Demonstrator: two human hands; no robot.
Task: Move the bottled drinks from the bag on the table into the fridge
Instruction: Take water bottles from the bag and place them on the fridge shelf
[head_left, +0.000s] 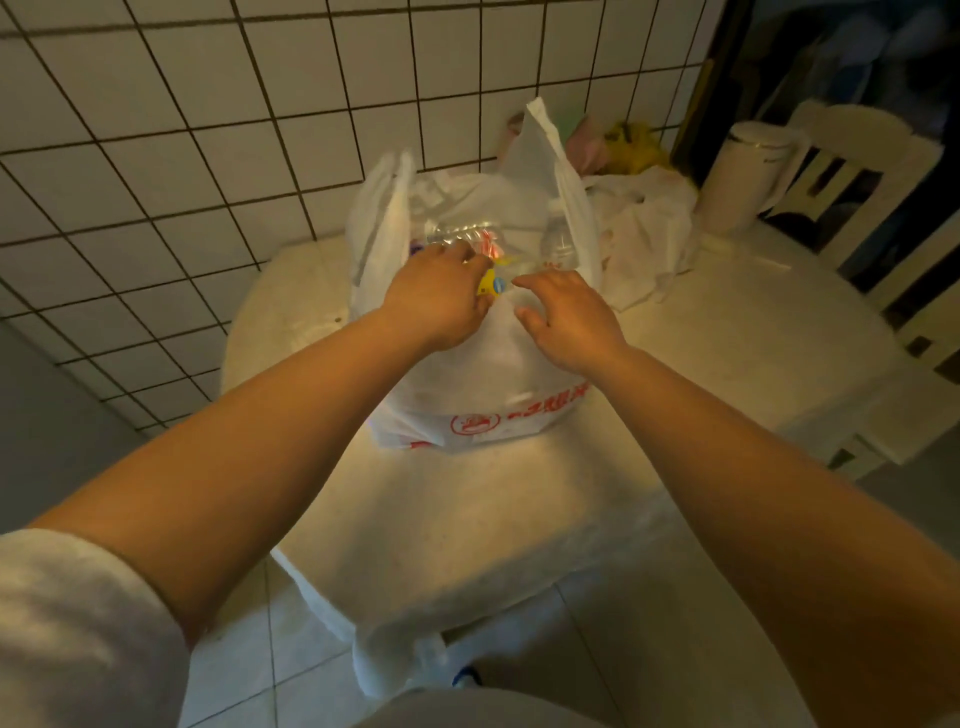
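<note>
A white plastic bag (483, 374) with red print stands on the round pale table (467, 519), its two handles sticking up. Clear bottles show inside it: one lying across the back (457, 231) and one at the right (561, 244). A yellow label with a blue cap (493, 283) peeks out between my hands. My left hand (436, 296) reaches into the bag's mouth with its fingers curled over the contents; whether it grips a bottle is hidden. My right hand (566, 317) rests on the bag's front rim, fingers spread.
A tiled wall (208, 130) runs close behind and to the left of the table. A crumpled white bag (644, 239), a yellow item (634, 140) and a white kettle (743, 171) sit at the back right. White chairs (852, 171) stand at the right.
</note>
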